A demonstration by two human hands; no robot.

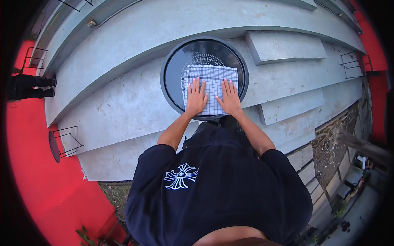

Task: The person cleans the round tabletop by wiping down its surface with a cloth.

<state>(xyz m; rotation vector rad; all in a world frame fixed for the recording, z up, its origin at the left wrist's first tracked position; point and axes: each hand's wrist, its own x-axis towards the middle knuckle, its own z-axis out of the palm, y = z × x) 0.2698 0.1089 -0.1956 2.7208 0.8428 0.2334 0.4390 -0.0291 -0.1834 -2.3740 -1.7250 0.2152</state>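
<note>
A folded checked cloth, white with dark lines, lies on a round black table with a glossy top and a raised rim. Flat on the cloth's left part rests my left hand, fingers stretched forward. My right hand lies on its right part, fingers also straight and slightly apart. Both palms face down, with a strip of cloth showing between them. A pattern of pale dots shows on the tabletop beyond the cloth.
Broad grey concrete steps surround the table, with raised blocks at the right. Red flooring runs along the left. A person's dark-clothed legs are at far left, near a black wire-frame stand.
</note>
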